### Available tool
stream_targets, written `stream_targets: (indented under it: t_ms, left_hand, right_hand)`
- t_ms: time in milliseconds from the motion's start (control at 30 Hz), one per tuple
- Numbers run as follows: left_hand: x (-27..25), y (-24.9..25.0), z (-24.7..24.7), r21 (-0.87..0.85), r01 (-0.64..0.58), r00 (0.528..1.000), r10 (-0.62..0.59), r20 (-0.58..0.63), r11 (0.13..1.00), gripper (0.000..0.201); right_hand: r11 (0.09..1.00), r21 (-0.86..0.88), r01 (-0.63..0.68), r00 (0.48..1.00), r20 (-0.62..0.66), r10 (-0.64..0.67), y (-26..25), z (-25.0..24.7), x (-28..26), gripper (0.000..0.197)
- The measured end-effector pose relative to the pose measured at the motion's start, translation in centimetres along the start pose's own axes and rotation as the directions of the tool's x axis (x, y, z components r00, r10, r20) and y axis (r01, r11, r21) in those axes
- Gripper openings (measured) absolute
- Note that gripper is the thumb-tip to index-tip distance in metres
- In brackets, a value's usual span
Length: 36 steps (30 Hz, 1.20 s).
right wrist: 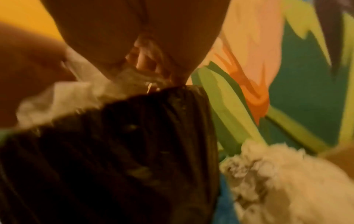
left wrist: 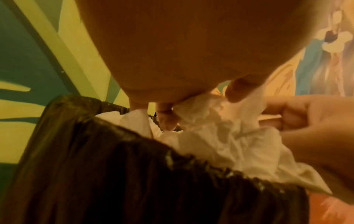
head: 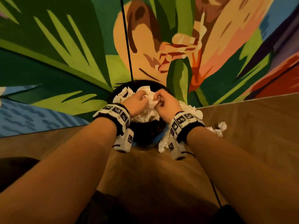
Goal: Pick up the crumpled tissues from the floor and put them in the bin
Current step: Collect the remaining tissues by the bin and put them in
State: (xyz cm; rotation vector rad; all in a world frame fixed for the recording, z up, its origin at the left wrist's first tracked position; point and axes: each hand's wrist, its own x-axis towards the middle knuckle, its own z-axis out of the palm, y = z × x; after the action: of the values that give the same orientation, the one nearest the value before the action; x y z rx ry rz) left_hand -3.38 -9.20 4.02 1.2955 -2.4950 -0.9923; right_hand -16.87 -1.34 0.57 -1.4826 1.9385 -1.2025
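A round bin [head: 146,130] with a black bag liner [left wrist: 107,166] stands against the painted wall, heaped with white crumpled tissues [head: 123,96]. Both hands are over its mouth. My left hand [head: 137,98] and right hand [head: 163,101] pinch the same white tissue [head: 152,101] between them, fingers curled on it. In the left wrist view the tissue [left wrist: 220,121] hangs from the fingers over the heap. More crumpled tissues lie on the floor to the right of the bin [head: 218,128] and at its foot [head: 163,143]. The right wrist view shows a floor tissue [right wrist: 272,174] beside the bin [right wrist: 114,151].
A colourful painted wall [head: 64,54] rises right behind the bin, with a black cable [head: 127,39] running down it. The floor [head: 250,126] is brown wood. A thin black cord [head: 215,193] trails from the right wrist camera.
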Motion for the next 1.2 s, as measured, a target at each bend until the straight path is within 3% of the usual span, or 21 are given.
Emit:
stream_targets:
  t_ms: [67,133,233,333,400,500,633,700,800,933,1067,1200]
  left_hand:
    - [0.0,-0.5,0.3,-0.002,0.068,0.995,-0.068,0.078,0.998,0.028]
    - [0.2,-1.1,0.4,0.103,0.106,0.985,-0.119,0.126,0.989,0.034]
    - [0.5,-1.6,0.5,0.189,0.077,0.989,-0.100,0.112,0.979,0.034]
    - [0.6,-1.8,0.0,0.216,0.008,0.995,-0.029,0.094,0.976,0.018]
    - [0.6,-1.9,-0.5,0.237,-0.035,0.997,0.018,0.073,0.971,0.008]
    - [0.3,-1.4,-0.8,0.298,-0.044,0.998,0.027,0.059,0.954,0.008]
    - [0.2,-1.0,-0.6,0.357,0.011,0.984,-0.074,0.164,0.934,0.038]
    - [0.2,-0.9,-0.2,0.384,0.056,0.971,-0.140,0.194,0.922,0.038]
    - [-0.2,-0.2,0.9,0.411,0.078,0.944,-0.201,0.263,0.908,0.028]
    - [-0.2,0.0,3.0,0.377,0.156,0.912,-0.280,0.300,0.913,0.041]
    - [-0.3,-0.1,3.0,0.442,0.101,0.914,-0.259,0.313,0.891,0.041]
    - [-0.1,-0.1,2.1,0.505,-0.003,0.937,-0.174,0.303,0.863,0.028]
  right_hand:
    - [0.951,-0.304,0.051,0.995,0.097,-0.023,0.7,0.1,0.1,0.021]
    - [0.852,-0.513,0.109,0.989,0.142,-0.041,1.0,-0.2,0.4,0.018]
    - [0.714,-0.680,0.163,0.985,0.153,-0.079,1.0,-0.3,0.2,0.032]
    - [0.607,-0.770,0.196,0.969,0.248,0.002,0.2,-0.4,0.2,0.041]
    - [0.616,-0.762,0.198,0.948,0.309,0.077,-0.3,-0.5,0.7,0.038]
    - [0.755,-0.652,0.077,0.937,0.307,0.169,-1.1,-0.5,1.5,0.034]
    - [0.789,-0.609,0.084,0.932,0.328,0.154,-1.4,-0.1,1.7,0.026]
    - [0.802,-0.586,0.113,0.920,0.368,0.139,-1.0,0.0,1.6,0.024]
    - [0.717,-0.673,0.183,0.886,0.429,0.176,-0.5,0.2,1.4,0.042]
    - [0.543,-0.780,0.311,0.831,0.501,0.244,0.2,1.2,1.0,0.057]
    - [0.488,-0.800,0.349,0.811,0.518,0.271,0.3,1.5,1.2,0.076]
    - [0.554,-0.774,0.307,0.896,0.431,0.106,0.9,1.3,0.7,0.059]
